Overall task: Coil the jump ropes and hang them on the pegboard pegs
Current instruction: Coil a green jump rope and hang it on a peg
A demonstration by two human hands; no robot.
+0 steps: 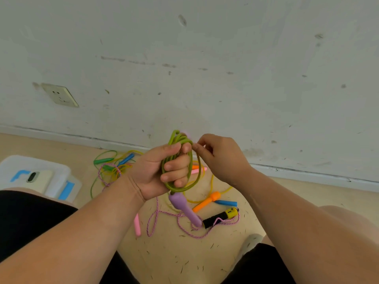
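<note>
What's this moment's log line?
stage: coiling; left hand: grips green rope coil; right hand: pinches coil top; purple handle: hangs below; loose ropes: on floor

I get a single view, from a wide-angle camera worn on the person's head. It faces forward and steeply down, over both forearms, which come in from the bottom corners. The left hand [162,171] and right hand [221,158] meet just below the frame's middle, close to the lens, around a green jump rope [175,138]. Beyond them the floor [184,259] fills the lower part, seen from low down between the person's thighs. The wall [205,58] fills the upper half, near and faced almost squarely, its base line bowed by the lens.
</note>
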